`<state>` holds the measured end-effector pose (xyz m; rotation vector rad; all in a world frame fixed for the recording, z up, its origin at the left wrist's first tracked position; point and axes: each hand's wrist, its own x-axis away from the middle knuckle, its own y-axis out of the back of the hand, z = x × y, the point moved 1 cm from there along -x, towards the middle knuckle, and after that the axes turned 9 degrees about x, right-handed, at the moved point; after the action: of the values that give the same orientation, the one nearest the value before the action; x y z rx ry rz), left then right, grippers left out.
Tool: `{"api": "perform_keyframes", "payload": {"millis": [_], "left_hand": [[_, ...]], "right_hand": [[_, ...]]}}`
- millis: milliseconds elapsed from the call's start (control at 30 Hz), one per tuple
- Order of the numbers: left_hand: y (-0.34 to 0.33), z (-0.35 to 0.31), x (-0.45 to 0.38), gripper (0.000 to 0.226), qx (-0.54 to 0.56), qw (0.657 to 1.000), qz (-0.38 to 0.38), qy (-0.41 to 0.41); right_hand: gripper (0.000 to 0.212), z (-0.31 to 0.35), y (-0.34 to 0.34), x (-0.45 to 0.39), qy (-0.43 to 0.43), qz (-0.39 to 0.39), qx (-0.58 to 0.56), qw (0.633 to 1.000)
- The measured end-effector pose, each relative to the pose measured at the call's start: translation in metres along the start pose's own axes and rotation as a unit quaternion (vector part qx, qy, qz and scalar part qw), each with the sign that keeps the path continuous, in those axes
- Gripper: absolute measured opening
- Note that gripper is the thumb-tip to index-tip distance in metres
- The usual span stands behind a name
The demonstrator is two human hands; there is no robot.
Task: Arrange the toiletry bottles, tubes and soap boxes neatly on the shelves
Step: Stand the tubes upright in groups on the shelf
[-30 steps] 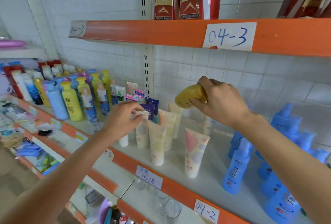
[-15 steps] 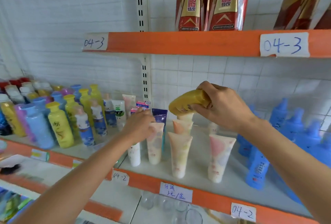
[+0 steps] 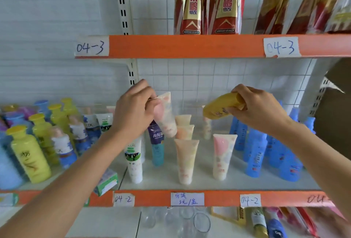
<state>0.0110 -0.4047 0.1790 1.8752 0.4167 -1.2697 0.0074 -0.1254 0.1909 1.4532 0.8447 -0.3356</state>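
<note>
Left hand (image 3: 133, 112) pinches pink-white tube (image 3: 164, 114) by crimped end, lifted above tube rows, probably for realigning. Right hand (image 3: 260, 110) grips yellow tube (image 3: 221, 107), tilted above shelf (image 3: 209, 197), likely awaiting slot.

Pink-white tube (image 3: 164, 116): lifted above shelf (image 3: 199, 185), tilted, crimp end up-left, pinched by left hand (image 3: 133, 112). Yellow tube (image 3: 221, 108): held near-horizontal in right hand (image 3: 258, 109). Matching pink-white tubes (image 3: 221, 159) upright on caps, mid-shelf. Yellow bottles (image 3: 30, 156) left, blue bottles (image 3: 254, 154) right, upright.
</note>
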Motion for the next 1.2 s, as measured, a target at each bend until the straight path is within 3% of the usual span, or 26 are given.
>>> {"api": "perform_keyframes", "payload": {"millis": [167, 267, 433, 567, 700, 867, 967, 1200], "left_hand": [[-0.026, -0.019, -0.009, 0.016, 0.061, 0.994, -0.071, -0.052], [-0.063, -0.026, -0.019, 0.015, 0.082, 0.994, -0.057, -0.049], [-0.136, -0.026, -0.047, 0.015, 0.102, 0.991, 0.08, 0.026], [-0.187, -0.026, -0.061, 0.009, 0.057, 0.957, 0.261, 0.11], [-0.219, -0.032, -0.06, 0.01, 0.009, 0.924, 0.352, 0.149], [-0.235, -0.03, -0.054, 0.019, 0.019, 0.909, 0.378, 0.175], [-0.241, -0.027, -0.051, 0.012, 0.043, 0.905, 0.378, 0.192], [-0.244, -0.026, -0.048, 0.01, 0.077, 0.888, 0.4, 0.214]], "right_hand": [[0.038, -0.021, 0.001, 0.004, -0.02, 0.018, 0.03, 0.999], [0.036, -0.039, 0.005, 0.003, -0.018, 0.022, 0.03, 0.999], [0.038, -0.063, 0.006, 0.001, -0.007, 0.035, 0.038, 0.999], [0.038, -0.075, 0.001, 0.003, 0.009, 0.078, 0.03, 0.996], [0.039, -0.084, -0.012, 0.004, 0.027, 0.126, 0.03, 0.991], [0.038, -0.092, -0.02, 0.001, 0.047, 0.166, 0.017, 0.985], [0.038, -0.095, -0.024, 0.002, 0.05, 0.173, 0.011, 0.984], [0.038, -0.095, -0.027, 0.002, 0.058, 0.148, -0.014, 0.987]]}}
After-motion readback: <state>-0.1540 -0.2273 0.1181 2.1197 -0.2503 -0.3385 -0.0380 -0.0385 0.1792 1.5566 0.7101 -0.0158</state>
